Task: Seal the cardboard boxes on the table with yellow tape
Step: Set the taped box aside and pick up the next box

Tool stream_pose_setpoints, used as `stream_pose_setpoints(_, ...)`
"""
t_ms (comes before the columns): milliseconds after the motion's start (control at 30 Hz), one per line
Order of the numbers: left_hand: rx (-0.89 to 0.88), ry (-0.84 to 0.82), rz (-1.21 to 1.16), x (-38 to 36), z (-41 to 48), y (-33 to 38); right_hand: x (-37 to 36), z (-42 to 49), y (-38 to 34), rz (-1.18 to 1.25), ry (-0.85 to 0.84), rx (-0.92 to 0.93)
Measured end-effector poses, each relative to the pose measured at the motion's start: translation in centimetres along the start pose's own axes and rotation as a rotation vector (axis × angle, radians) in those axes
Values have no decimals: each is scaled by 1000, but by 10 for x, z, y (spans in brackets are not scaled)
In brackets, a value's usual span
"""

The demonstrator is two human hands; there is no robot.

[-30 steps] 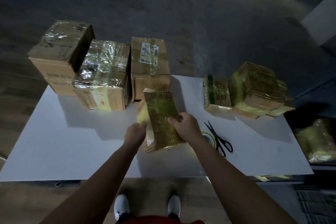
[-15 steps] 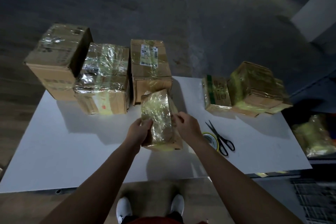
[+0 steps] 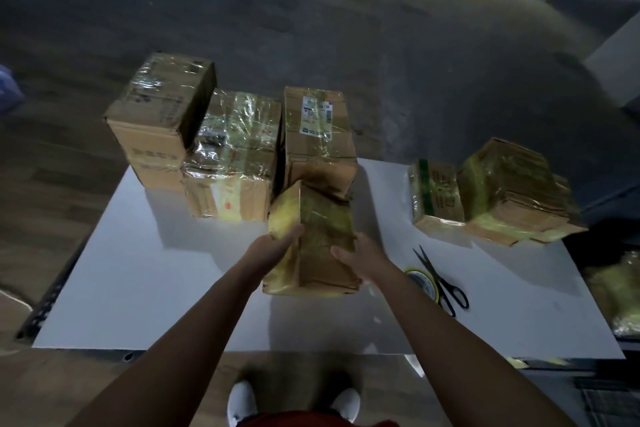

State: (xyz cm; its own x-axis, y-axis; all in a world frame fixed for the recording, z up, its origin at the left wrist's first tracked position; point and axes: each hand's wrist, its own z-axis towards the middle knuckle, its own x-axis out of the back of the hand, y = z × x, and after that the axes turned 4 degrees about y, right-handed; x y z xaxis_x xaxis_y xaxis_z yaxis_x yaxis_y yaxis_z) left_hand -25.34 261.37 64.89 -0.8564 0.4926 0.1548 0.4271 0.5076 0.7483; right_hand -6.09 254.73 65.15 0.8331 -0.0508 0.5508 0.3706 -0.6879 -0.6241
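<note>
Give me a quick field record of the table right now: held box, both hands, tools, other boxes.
Held item: small cardboard box wrapped in yellow tape, at the middle of the white table
Hands: left hand grips the box's left side; right hand holds its right side
Tools: yellow tape roll with black-handled scissors lying against it, just right of the right hand
Back left: three larger cardboard boxes in a row
Back right: cluster of tape-wrapped cardboard boxes
</note>
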Motion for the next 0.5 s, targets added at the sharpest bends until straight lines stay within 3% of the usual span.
stream_pose_setpoints(200,4,-42,-40,-6,5,-15,9,-5,4,-71,59,-31)
stream_pose_setpoints(333,-45,-15,-28,-19,1,-10,19,-13,6,160,-14,-133)
stream_pose_setpoints(500,-141,76,86,-53,-5,11,42,-10,20,205,-153,-170)
